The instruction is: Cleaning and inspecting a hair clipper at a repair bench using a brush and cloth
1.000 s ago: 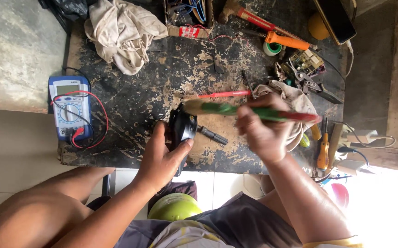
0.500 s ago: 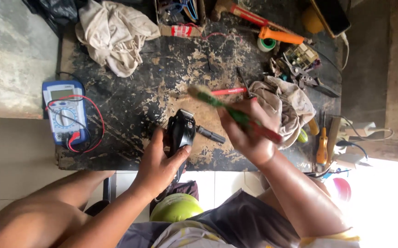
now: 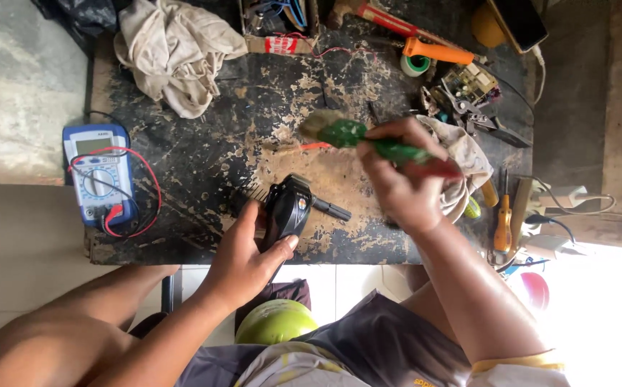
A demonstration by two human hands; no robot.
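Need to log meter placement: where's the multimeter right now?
In the head view the blue multimeter lies at the left edge of the worn black workbench, its leads coiled on it, left of the left hand holding the black clipper.

Bare arms and legs — dark sleeveless shirt, yellow trim at the armhole.

Layout on the surface [image 3: 203, 143]: clipper [image 3: 289, 206] at the near edge, centre, in the left hand [image 3: 243, 258]; brush [image 3: 368, 143] behind it, in the right hand [image 3: 400, 179]. Multimeter [image 3: 99, 175] at the left edge; rag [image 3: 174, 50] at the far left; screwdrivers [image 3: 503, 222] at the right; box [image 3: 278, 25] at the far edge.
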